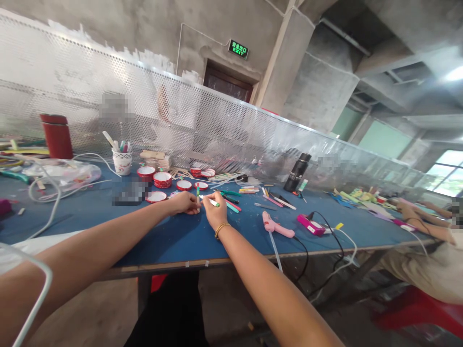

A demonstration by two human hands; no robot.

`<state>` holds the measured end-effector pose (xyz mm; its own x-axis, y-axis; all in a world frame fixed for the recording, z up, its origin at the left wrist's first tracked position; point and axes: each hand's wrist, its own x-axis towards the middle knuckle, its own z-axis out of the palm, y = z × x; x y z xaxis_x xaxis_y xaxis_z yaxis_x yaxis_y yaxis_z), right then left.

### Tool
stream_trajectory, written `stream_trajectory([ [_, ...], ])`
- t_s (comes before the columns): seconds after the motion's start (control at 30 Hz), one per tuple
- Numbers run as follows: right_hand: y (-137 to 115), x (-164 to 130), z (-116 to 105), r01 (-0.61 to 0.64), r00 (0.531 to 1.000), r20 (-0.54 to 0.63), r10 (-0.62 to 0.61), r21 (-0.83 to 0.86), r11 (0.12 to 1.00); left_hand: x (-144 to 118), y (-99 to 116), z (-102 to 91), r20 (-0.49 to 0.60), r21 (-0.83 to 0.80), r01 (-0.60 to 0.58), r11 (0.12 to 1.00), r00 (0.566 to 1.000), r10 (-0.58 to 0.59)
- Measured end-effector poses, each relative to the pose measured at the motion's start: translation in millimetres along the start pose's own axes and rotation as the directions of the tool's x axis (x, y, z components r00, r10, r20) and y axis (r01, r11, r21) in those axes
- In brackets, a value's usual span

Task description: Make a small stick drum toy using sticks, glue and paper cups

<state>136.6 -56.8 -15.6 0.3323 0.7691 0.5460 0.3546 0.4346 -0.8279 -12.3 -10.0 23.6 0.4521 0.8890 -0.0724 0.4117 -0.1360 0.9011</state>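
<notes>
In the middle of the blue table, my left hand (185, 203) pinches a narrow upright stick (197, 191), whose upper part is coloured green. My right hand (216, 212), with a gold bracelet at the wrist, grips a white marker with a green end (214, 203). The marker's tip points left and meets or nearly meets the stick; which of the two is too small to tell. Just behind my hands are small red-rimmed white round pieces (184, 185). Right of my right hand lie teal and red pens (232, 206).
A pink glue gun (277, 225) and a magenta box with a cord (311, 225) lie to the right. A black bottle (297, 172), a pen cup (122, 161) and a red tumbler (57, 137) stand along the perforated divider (224, 120). Another person's arm (423, 221) rests at far right.
</notes>
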Motion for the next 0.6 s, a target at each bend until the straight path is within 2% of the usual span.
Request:
stream_trajectory([
  [0.33,-1.0,-0.5,-0.5,0.023,0.999,0.036,-0.022,-0.021,1.000,-1.2,1.8,1.4,-0.018,0.029,0.016,0.999,1.000,-0.016],
  [0.6,-3.2,0.0,-3.2,-0.020,0.999,-0.031,0.018,-0.044,0.999,-2.3,3.2,1.0,-0.010,0.028,0.005,1.000,1.000,-0.004],
])
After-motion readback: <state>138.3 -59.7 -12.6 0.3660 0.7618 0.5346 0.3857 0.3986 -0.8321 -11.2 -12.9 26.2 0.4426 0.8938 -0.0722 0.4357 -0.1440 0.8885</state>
